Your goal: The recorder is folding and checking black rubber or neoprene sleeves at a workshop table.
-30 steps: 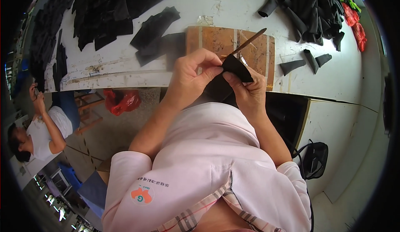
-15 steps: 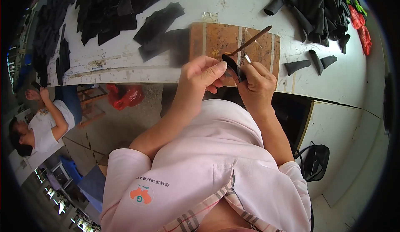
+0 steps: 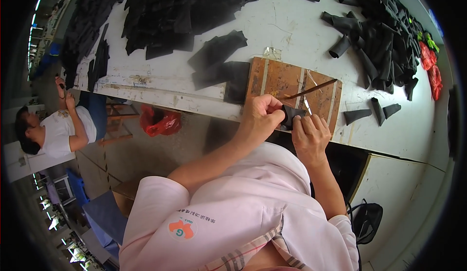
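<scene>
A small black fabric piece (image 3: 291,117) is stretched between my two hands, just above the near edge of a worn wooden board (image 3: 262,74). My left hand (image 3: 260,120) pinches its left side between thumb and fingers. At the other side, the curled fingers of my right hand (image 3: 311,137) grip the fabric, and their tips are partly hidden. A thin brown stick (image 3: 318,87) slants over the board just beyond my hands; its lower end is hidden near the fabric. Beside it, close to my right fingers, a narrow shiny strip (image 3: 307,105) shows.
Flat black pieces (image 3: 219,52) lie left of the board, near a large dark stack (image 3: 170,13). Rolled black tubes (image 3: 384,52) are heaped at the far right, with smaller ones (image 3: 357,115) nearer. A red bag (image 3: 159,120) sits below the table edge. Another person (image 3: 68,125) works at left.
The view has shifted, so the table sits lower in the picture. The black piece has turned from a narrow curved edge to a broader face. My right fingers now lie over its side.
</scene>
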Available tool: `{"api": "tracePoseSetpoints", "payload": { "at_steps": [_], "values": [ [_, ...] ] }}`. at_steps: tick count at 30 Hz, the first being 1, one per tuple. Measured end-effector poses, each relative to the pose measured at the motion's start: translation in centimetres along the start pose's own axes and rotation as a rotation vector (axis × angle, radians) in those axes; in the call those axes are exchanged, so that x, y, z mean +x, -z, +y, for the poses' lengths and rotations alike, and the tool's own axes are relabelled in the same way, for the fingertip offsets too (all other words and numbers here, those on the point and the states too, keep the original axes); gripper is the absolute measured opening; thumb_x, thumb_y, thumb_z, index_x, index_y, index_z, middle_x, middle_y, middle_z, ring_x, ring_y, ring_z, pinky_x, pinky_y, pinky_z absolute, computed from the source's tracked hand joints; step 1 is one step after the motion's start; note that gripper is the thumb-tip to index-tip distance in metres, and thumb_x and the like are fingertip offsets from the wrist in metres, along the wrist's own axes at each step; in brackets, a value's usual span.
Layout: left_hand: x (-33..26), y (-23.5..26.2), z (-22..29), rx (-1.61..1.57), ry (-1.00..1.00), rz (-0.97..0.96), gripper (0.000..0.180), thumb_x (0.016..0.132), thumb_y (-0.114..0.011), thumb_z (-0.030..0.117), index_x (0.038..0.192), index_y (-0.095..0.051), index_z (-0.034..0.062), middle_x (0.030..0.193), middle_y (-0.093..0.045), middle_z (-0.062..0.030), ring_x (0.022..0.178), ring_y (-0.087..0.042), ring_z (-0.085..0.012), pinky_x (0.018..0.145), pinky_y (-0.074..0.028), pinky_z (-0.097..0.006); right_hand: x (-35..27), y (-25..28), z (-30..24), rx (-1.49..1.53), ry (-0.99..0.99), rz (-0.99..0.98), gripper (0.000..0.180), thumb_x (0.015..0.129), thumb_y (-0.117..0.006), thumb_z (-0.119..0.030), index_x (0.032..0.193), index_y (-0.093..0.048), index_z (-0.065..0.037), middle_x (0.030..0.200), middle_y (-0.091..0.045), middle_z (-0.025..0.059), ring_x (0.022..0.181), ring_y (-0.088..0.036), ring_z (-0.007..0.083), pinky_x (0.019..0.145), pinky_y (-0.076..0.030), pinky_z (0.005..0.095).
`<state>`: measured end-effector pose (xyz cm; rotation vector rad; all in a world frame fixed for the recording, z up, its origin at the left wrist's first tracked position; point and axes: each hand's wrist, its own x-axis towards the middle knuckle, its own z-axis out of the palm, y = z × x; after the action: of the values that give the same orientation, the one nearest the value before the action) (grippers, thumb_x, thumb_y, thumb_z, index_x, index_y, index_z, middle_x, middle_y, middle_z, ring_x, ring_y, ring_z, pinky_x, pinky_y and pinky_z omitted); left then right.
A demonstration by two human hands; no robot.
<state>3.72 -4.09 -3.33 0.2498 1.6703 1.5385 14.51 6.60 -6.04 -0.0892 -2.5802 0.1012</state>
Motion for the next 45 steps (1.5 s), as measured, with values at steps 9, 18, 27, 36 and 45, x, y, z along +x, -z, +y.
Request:
{"api": "tracePoseSetpoints", "payload": {
  "at_steps": [9,18,27,36,45],
  "values": [
    [0.5,-0.2,-1.0,0.315,-0.33,0.101,0.006,0.072,-0.054,0.0,0.076,-0.056,-0.004,0.063,-0.06,-0.0103,0.055,-0.056,-0.0135,0.051,-0.045,-0.026,1.2,1.6,-0.6,0.525,-0.432,-0.161,0.046,0.066,-0.068,-0.041,0.084,-0.058,-0.001,0.074,-0.052,0.0069,0.067,-0.052,0.0213,0.057,-0.042,0.0307],
    [-0.2,-1.4,-1.8,0.519,-0.728,0.281,0.01,0.071,-0.056,-0.005,0.08,-0.052,-0.0011,0.064,-0.056,-0.0124,0.05,-0.056,-0.0195,0.049,-0.045,-0.024,2.2,0.8,-1.2,0.672,-0.6,0.017,0.008,0.072,-0.062,0.0,0.079,-0.059,-0.001,0.067,-0.051,0.0081,0.052,-0.05,0.0178,0.048,-0.041,0.0272],
    [0.8,-0.1,-1.6,-0.206,-0.283,0.076,0.014,0.072,-0.058,-0.005,0.084,-0.052,-0.0008,0.07,-0.059,-0.0039,0.062,-0.055,-0.0052,0.059,-0.046,-0.017,1.2,-1.4,-1.3,0.833,-0.738,0.033,0.009,0.067,-0.057,0.006,0.075,-0.055,0.001,0.065,-0.048,0.0049,0.052,-0.046,0.0118,0.05,-0.04,0.0236],
    [0.6,1.8,-0.5,-0.476,-0.051,-0.378,0.022,0.069,-0.056,-0.001,0.091,-0.051,0.0007,0.077,-0.058,-0.0038,0.069,-0.054,-0.0061,0.058,-0.042,-0.017,2.3,1.0,-1.3,1.721,-1.078,0.044,0.005,0.074,-0.061,0.002,0.071,-0.058,0.0,0.065,-0.05,-0.0007,0.051,-0.042,0.0057,0.044,-0.033,0.0173],
    [1.1,-0.9,0.1,0.296,-0.626,0.275,0.011,0.07,-0.054,-0.005,0.081,-0.054,-0.0019,0.071,-0.057,-0.0058,0.052,-0.052,-0.0046,0.045,-0.041,-0.02,3.0,0.4,-0.9,2.334,-1.157,-0.024,0.013,0.08,-0.06,-0.014,0.075,-0.053,-0.005,0.065,-0.046,-0.0025,0.057,-0.039,0.006,0.046,-0.031,0.0185]
  ]
}}
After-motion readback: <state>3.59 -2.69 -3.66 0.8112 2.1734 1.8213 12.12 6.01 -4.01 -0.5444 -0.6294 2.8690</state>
